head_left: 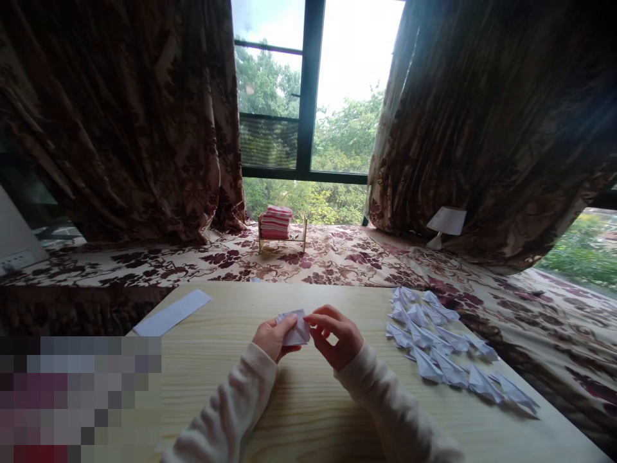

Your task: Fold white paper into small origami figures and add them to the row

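A small folded piece of white paper [297, 332] is held above the middle of the wooden table. My left hand [272, 337] grips it from the left, thumb on top and fingers underneath. At its right edge, my right hand [337, 334] pinches the paper between thumb and fingertips. To the right lie several folded white paper shapes [434, 334], pointed and set in rough rows. Farther left rests a flat stack of white paper strips [173, 312].
The pale wooden table [231, 399] meets a flower-patterned covered ledge [337, 257]. On that ledge stand a small rack with folded pink cloths [276, 222] and a white lamp [446, 222]. Dark curtains [144, 128] flank the window. The lower left corner is blurred out.
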Demonstrator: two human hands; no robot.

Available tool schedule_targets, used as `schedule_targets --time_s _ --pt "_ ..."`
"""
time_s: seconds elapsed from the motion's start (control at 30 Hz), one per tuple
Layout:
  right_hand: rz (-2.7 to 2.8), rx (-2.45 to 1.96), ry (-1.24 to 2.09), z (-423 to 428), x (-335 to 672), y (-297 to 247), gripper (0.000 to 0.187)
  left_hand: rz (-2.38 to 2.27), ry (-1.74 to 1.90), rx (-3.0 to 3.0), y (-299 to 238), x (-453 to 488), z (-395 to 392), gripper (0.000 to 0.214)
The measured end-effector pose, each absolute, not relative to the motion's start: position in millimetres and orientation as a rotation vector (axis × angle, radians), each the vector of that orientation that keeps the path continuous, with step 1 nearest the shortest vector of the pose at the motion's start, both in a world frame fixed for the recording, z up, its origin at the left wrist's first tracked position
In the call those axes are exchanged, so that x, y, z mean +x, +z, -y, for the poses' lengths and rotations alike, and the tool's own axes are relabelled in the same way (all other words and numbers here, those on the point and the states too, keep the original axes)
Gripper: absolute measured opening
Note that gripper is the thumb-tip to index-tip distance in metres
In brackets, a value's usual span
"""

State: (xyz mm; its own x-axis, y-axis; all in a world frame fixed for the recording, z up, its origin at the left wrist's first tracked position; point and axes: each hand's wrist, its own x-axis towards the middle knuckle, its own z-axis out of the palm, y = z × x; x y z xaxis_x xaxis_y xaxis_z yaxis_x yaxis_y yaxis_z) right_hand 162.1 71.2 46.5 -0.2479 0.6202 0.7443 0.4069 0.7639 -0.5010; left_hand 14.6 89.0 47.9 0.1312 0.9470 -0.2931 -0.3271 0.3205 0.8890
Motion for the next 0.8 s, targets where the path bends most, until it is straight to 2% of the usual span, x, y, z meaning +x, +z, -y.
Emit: schedule_targets --time_s 0.4,0.8 --pt "2.008 -0.862 0.052 -70.8 167.3 48.2 0.016 -1.041 1.026 0.788 40.9 14.4 -91.6 0.030" --pt "1.642 -1.067 0.601 -77.9 158.2 36.2 0.017 -0.968 1.099 0.843 34.0 17.0 -92.0 0.040"
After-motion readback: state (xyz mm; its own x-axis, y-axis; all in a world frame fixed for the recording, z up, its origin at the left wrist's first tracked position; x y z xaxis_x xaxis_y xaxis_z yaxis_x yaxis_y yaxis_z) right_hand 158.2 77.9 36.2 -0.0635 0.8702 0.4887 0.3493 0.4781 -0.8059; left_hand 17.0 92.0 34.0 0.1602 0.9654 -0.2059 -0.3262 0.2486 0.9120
